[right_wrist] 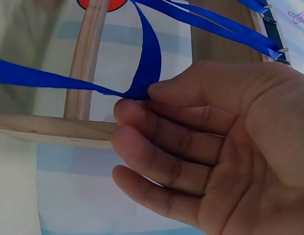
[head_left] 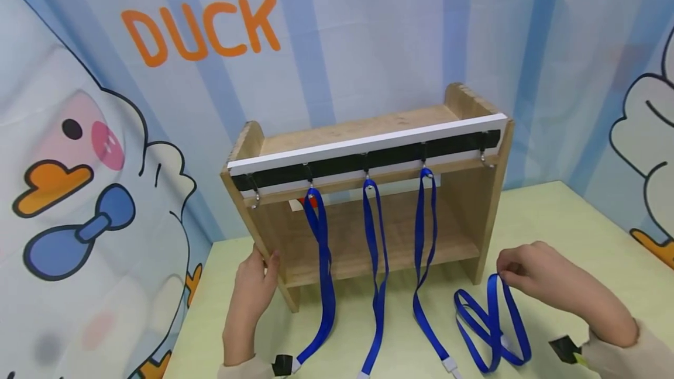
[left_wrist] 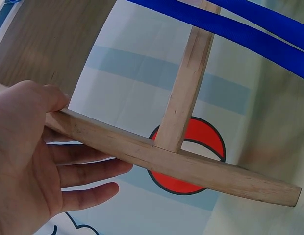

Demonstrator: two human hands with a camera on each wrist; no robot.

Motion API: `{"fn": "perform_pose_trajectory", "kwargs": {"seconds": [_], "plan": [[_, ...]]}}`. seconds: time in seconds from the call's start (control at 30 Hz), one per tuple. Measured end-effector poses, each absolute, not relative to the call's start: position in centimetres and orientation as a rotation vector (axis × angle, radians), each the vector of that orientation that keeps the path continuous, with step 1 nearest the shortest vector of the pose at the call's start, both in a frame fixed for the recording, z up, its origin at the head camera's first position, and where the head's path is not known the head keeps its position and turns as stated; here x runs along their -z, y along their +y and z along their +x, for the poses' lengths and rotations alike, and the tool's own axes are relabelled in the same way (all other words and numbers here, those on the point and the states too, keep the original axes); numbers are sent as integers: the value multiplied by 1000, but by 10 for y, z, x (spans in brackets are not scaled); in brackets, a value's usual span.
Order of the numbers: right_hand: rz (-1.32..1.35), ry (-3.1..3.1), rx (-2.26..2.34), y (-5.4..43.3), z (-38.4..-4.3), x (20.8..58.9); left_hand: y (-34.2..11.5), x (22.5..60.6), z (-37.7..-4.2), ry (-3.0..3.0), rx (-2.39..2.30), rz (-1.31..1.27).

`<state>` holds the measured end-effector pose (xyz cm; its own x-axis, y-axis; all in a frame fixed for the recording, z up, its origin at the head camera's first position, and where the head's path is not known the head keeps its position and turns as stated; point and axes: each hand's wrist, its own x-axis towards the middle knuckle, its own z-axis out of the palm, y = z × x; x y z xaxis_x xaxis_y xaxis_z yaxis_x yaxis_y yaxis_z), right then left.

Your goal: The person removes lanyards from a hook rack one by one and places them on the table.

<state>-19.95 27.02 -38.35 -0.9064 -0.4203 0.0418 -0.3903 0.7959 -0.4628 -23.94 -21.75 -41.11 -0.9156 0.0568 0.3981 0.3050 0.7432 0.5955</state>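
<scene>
A small wooden shelf (head_left: 468,209) stands on the table, with a black hook strip (head_left: 337,164) along its upper front. Three blue lanyards (head_left: 375,238) hang from the middle hooks; the two end hooks carry nothing. My left hand (head_left: 253,285) holds the shelf's left side panel; in the left wrist view the thumb lies over the panel (left_wrist: 108,139) with fingers on its other side. Between thumb and forefinger, my right hand (head_left: 539,276) pinches another blue lanyard (right_wrist: 148,63) by its loop. The rest of that lanyard lies in loose loops on the table, right of the shelf.
The pale green table (head_left: 558,221) runs out to both sides of the shelf. Behind it hangs a striped blue curtain (head_left: 368,34) with duck drawings. Clips on the hanging lanyards' lower ends reach the table's near part.
</scene>
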Motion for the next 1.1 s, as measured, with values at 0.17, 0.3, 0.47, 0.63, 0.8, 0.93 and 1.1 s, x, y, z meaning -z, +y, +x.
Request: {"fn": "perform_pose_trajectory", "kwargs": {"seconds": [0.17, 0.3, 0.47, 0.63, 0.8, 0.93, 1.1], "plan": [[-715, 2919, 754, 268, -207, 387, -216, 411, -240, -2588, 970, -264], [-725, 2892, 790, 265, -212, 392, -216, 410, -241, -2587, 967, -268], [-737, 2870, 789, 261, -219, 395, -217, 409, -244, -2590, 961, -272], [-737, 2877, 775, 257, -226, 399, -217, 411, -245, -2596, 963, -259], [-750, 2881, 775, 253, -233, 409, -217, 413, -245, -2582, 962, -261], [-772, 2872, 785, 251, -238, 419, -217, 415, -244, -2586, 967, -250], [-798, 2856, 815, 249, -242, 433, -218, 416, -243, -2590, 969, -234]]}}
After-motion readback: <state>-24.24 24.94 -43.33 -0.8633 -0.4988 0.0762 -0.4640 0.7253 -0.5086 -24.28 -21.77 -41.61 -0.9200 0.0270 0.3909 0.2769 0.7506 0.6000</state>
